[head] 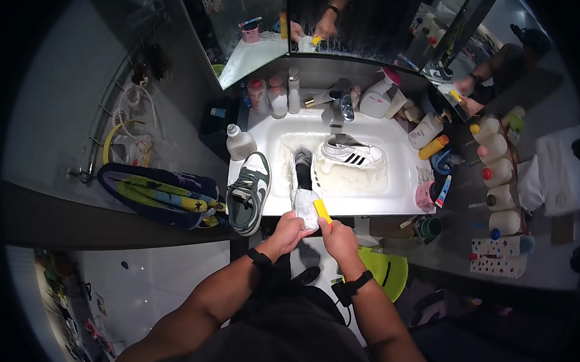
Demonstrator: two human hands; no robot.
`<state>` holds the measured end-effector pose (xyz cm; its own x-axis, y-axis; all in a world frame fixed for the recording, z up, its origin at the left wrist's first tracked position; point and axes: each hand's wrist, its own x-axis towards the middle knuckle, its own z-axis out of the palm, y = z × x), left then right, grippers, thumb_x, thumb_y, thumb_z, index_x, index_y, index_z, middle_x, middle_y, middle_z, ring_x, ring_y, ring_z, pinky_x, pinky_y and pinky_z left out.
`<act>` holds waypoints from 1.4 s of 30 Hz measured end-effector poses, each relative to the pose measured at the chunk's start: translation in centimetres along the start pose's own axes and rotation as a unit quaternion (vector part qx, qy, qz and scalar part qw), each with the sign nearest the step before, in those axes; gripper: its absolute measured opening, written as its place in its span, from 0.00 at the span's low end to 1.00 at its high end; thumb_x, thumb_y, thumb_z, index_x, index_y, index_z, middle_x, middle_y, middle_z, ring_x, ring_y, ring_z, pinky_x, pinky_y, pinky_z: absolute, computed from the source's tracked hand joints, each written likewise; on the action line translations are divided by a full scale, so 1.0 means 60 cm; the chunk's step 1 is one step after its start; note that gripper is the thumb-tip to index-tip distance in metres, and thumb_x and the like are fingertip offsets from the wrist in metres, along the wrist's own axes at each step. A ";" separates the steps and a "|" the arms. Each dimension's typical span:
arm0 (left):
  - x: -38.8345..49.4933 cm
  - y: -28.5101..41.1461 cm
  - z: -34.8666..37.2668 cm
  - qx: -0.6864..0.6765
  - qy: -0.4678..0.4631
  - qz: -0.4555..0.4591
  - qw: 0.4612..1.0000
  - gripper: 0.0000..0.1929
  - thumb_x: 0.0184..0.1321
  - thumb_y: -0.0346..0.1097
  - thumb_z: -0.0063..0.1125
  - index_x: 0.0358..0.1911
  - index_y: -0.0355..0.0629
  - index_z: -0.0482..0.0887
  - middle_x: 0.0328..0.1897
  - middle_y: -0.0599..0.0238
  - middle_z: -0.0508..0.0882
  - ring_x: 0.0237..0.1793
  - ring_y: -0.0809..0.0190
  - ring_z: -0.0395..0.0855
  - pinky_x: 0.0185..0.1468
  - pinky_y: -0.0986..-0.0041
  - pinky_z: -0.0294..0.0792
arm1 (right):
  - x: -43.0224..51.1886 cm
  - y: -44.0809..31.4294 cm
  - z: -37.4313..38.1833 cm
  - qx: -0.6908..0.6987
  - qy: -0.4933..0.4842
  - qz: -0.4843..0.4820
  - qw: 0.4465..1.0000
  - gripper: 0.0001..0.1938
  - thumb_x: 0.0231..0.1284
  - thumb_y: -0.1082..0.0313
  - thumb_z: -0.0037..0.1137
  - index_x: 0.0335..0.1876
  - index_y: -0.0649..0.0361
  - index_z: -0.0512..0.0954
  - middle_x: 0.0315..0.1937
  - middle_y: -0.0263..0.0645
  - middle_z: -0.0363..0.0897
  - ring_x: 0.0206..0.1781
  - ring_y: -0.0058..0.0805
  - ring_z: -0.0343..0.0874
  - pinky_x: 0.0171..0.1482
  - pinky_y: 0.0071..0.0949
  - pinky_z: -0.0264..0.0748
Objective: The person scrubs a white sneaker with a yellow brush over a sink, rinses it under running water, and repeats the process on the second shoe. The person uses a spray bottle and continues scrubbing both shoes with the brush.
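Note:
A white sneaker (295, 179) with dark stripes lies over the near side of the sink, its dark opening facing up. My left hand (289, 232) grips its near, foam-covered white part (307, 208); whether this is the toe or the tongue, I cannot tell. In my right hand (339, 238) is a yellow-handled brush (323, 212), held against the right edge of that white part. Its bristles are mostly hidden. A second white sneaker (355, 153) with black stripes rests on its side in cloudy, soapy water in the white sink (405, 185).
On the sink's left rim stand a green-and-white sneaker (249, 194) and a white bottle (240, 142). Several bottles (277, 97) line the back beside the chrome faucet (346, 107). A pink jar (425, 194) and a toothpaste tube (443, 191) occupy the right corner. A green plastic stool (392, 273) is below.

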<state>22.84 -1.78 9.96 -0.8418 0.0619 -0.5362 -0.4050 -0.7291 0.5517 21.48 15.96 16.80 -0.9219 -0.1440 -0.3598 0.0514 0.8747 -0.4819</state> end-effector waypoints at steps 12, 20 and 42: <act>0.023 -0.029 -0.029 -0.127 -0.032 -0.004 0.991 0.25 0.83 0.45 0.41 0.72 0.33 0.71 0.70 0.45 0.81 0.68 0.45 0.83 0.74 0.51 0.73 | -0.021 -0.045 0.025 0.021 -0.069 -0.060 0.996 0.34 0.78 0.34 0.43 0.40 0.62 0.85 0.34 0.57 0.88 0.41 0.62 0.88 0.46 0.57 0.82; -0.013 0.024 0.008 0.054 0.030 -0.004 0.998 0.21 0.83 0.37 0.42 0.67 0.28 0.76 0.65 0.47 0.85 0.65 0.48 0.85 0.68 0.50 0.80 | -0.004 0.082 -0.028 -0.040 0.042 0.049 0.997 0.32 0.78 0.32 0.45 0.41 0.59 0.83 0.31 0.54 0.87 0.38 0.59 0.88 0.40 0.57 0.80; 0.086 0.153 0.038 0.347 -0.287 -0.040 0.892 0.22 0.66 0.32 0.56 0.63 0.38 0.82 0.52 0.68 0.87 0.48 0.69 0.83 0.53 0.72 0.77 | 0.115 -0.025 -0.092 0.553 -0.169 -0.019 0.816 0.10 0.76 0.67 0.64 0.50 0.66 0.84 0.33 0.29 0.84 0.32 0.14 0.78 0.35 0.19 0.74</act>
<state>13.95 -6.62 13.69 -0.7638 0.5789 -0.2855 -0.4267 -0.1211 0.8962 12.91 16.21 19.44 -0.7817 -0.4448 -0.4372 0.5125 -0.0587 -0.8567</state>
